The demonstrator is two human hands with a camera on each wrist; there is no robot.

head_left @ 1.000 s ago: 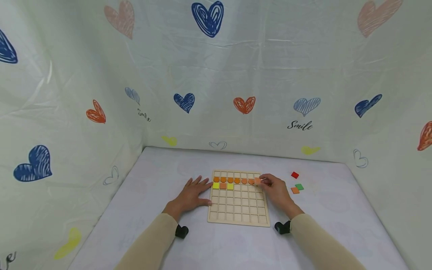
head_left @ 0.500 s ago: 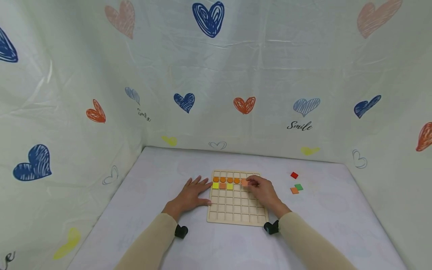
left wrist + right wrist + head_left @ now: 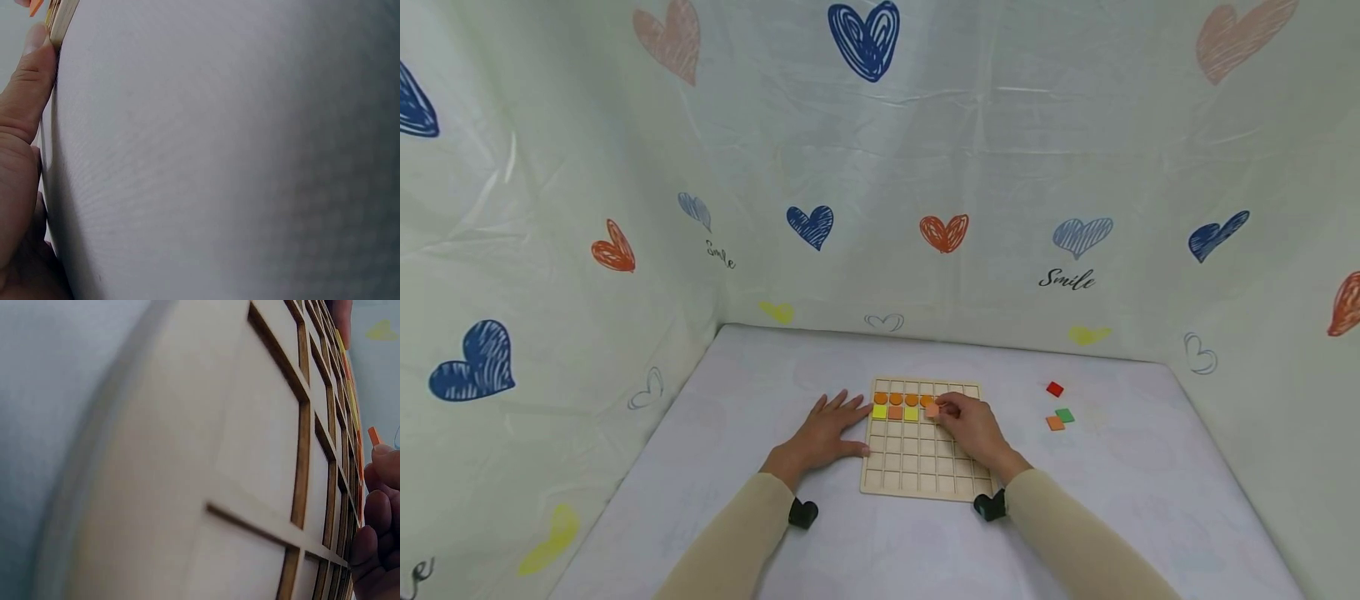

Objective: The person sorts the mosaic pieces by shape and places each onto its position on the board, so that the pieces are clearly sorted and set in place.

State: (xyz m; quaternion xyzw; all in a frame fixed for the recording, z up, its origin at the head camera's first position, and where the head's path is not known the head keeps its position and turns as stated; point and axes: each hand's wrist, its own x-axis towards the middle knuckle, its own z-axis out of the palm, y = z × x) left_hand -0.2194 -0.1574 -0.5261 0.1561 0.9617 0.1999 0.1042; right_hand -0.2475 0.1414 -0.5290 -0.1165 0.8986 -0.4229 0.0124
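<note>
A wooden grid board (image 3: 928,458) lies on the table, its raised ribs marking square cells. Along its second row from the back sit orange round tiles (image 3: 896,399); the right hand covers the end of that row. Below them are a yellow square tile (image 3: 879,412), an orange square tile (image 3: 895,413) and another yellow one. My right hand (image 3: 973,425) pinches an orange square tile (image 3: 932,411) over the cell beside these; in the right wrist view that tile (image 3: 374,435) is tilted up. My left hand (image 3: 822,433) rests flat with fingers spread, thumb and fingertips touching the board's left edge.
To the right of the board lie a red tile (image 3: 1055,389), a green tile (image 3: 1064,414) and an orange tile (image 3: 1055,423) that touches the green one. A white sheet with printed hearts (image 3: 943,234) hangs behind the table (image 3: 760,367).
My right hand has carried the orange square tile leftward across the board, from the right end of the round-tile row to near the yellow square. The left hand has stayed in place.
</note>
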